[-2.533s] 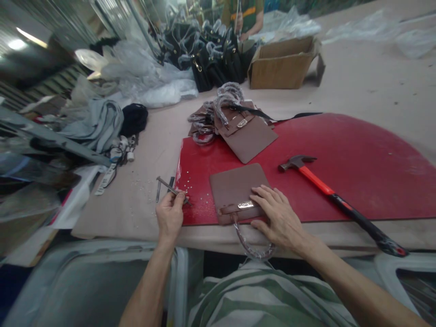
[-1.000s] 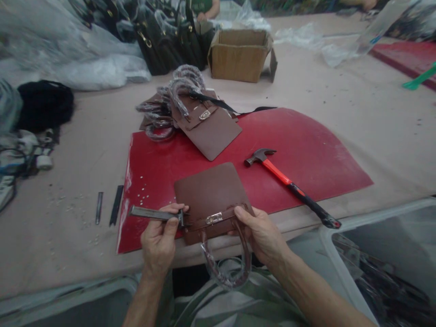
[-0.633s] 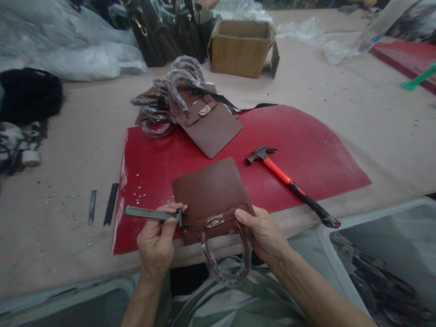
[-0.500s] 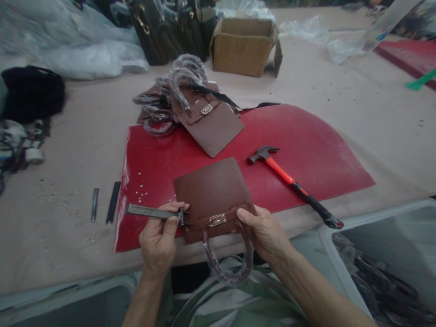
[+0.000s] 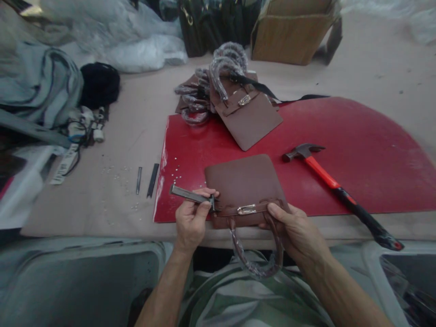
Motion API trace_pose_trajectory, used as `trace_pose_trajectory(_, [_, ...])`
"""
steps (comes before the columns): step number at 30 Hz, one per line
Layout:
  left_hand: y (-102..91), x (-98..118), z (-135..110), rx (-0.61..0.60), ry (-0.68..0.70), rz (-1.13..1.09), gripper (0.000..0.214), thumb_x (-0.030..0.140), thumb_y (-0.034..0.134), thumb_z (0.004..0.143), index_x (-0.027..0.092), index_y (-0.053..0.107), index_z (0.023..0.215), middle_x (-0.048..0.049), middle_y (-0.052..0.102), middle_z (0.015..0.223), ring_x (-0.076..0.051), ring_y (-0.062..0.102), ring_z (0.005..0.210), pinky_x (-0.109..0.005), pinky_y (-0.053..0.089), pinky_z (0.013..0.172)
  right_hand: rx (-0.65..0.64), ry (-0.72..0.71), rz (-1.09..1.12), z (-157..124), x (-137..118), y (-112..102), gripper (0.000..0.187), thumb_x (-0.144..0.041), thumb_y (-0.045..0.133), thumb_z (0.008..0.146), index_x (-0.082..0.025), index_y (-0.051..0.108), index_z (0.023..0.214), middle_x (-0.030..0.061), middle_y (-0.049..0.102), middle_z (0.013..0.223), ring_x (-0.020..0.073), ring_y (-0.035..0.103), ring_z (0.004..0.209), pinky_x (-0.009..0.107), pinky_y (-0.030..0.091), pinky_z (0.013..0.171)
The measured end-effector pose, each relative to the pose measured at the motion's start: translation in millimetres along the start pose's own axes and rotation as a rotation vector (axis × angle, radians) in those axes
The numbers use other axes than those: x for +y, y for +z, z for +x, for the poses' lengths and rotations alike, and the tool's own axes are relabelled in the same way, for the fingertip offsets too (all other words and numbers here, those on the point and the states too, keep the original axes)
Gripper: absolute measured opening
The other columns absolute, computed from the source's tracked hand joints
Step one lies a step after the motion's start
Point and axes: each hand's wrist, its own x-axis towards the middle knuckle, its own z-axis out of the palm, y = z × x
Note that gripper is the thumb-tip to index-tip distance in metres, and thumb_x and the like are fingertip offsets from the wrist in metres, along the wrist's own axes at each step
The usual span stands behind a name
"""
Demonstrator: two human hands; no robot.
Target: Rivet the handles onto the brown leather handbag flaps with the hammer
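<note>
A brown leather bag panel lies flat at the red board's near edge, with a metal clasp on its strap. Its plastic-wrapped handle curves toward my body. My right hand pinches the panel's right side near the handle's base, thumb on top. In my left hand is a steel punch, held between thumb and fingers. The punch's crosswise pronged end sits at the panel's left edge by the strap; whether it touches the leather I cannot tell.
A claw hammer lies on the red board. More brown bag pieces are piled behind. Two slim tools and tiny bits lie left of the board. A cardboard box stands at the back. Bins flank my lap.
My view has turned left, so everything sits farther right in the picture and more of the left side shows. Both hands keep their holds on the punch and the panel.
</note>
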Motion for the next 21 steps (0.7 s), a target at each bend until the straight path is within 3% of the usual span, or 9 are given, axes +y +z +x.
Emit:
trace_pose_trajectory(5, [-1.7, 1, -4, 0.005, 0.012, -0.006, 0.012, 0.027, 0.060, 0.094, 0.016, 0.063, 0.098, -0.0092, 0.069, 0.104, -0.023, 0.072, 0.097, -0.040, 0.058, 0.090, 0.034, -0.025, -0.058, -1, 1, 4, 0.046, -0.038, 0.093, 0.050, -0.014, 0.072, 0.085, 0.0066, 0.072, 0.081, 0.0171, 0.065, 0.066, 0.026, 0.059, 0.055])
trace_pose_trajectory(8, [-2.7, 2, -5, -0.007, 0.035, 0.024, 0.011, 0.025, 0.060, 0.093, 0.016, 0.063, 0.098, -0.0093, 0.069, 0.105, -0.023, 0.071, 0.098, -0.040, 0.056, 0.092, 0.084, -0.117, -0.213, -2, 1, 5, 0.046, -0.044, 0.087, 0.059, -0.016, 0.069, 0.091, 0.0061, 0.071, 0.084, 0.0179, 0.064, 0.066, 0.030, 0.058, 0.056])
trace_pose_trajectory(10, [-3.3, 3, -6, -0.019, 0.048, 0.046, 0.011, 0.025, 0.059, 0.094, 0.017, 0.063, 0.098, -0.0095, 0.069, 0.105, -0.023, 0.070, 0.099, -0.041, 0.056, 0.092, 0.175, -0.285, -0.447, -1, 1, 2, 0.044, -0.047, 0.081, 0.068, -0.017, 0.065, 0.097, 0.0068, 0.070, 0.086, 0.0205, 0.065, 0.070, 0.035, 0.059, 0.063])
trace_pose_trajectory(13, [-4.4, 3, -5, -0.044, 0.053, 0.058, 0.011, 0.025, 0.059, 0.094, 0.017, 0.063, 0.099, -0.0098, 0.069, 0.105, -0.023, 0.070, 0.099, -0.040, 0.056, 0.091, 0.329, -0.695, -0.903, 3, 0, -3, 0.043, -0.046, 0.073, 0.077, -0.018, 0.062, 0.107, 0.0109, 0.069, 0.095, 0.0268, 0.066, 0.084, 0.044, 0.056, 0.080])
trace_pose_trajectory(16, [-5.7, 3, -4, -0.051, 0.047, 0.049, 0.010, 0.023, 0.059, 0.093, 0.017, 0.063, 0.099, -0.0098, 0.069, 0.106, -0.023, 0.070, 0.099, -0.040, 0.057, 0.090, 0.314, -1.062, -1.239, 9, 3, -4, 0.034, -0.040, 0.062, 0.087, -0.017, 0.062, 0.111, 0.0166, 0.065, 0.109, 0.0315, 0.063, 0.101, 0.049, 0.052, 0.091])
trace_pose_trajectory(18, [-6.5, 2, -4, -0.048, 0.046, 0.050, 0.009, 0.023, 0.060, 0.093, 0.017, 0.064, 0.099, -0.0099, 0.069, 0.106, -0.023, 0.070, 0.099, -0.041, 0.057, 0.091, 0.293, -1.194, -1.368, 11, 6, -2, 0.035, -0.038, 0.059, 0.090, -0.016, 0.060, 0.117, 0.0215, 0.057, 0.127, 0.0369, 0.055, 0.119, 0.055, 0.047, 0.098])
trace_pose_trajectory(21, [-7.5, 1, -5, -0.063, 0.051, 0.082, 0.010, 0.023, 0.062, 0.091, 0.018, 0.065, 0.099, -0.0103, 0.070, 0.108, -0.024, 0.070, 0.100, -0.042, 0.056, 0.092, 0.225, -1.215, -1.523, 15, 10, 1, 0.042, -0.036, 0.058, 0.091, -0.014, 0.056, 0.127, 0.0234, 0.041, 0.147, 0.0432, 0.036, 0.138, 0.064, 0.036, 0.106])
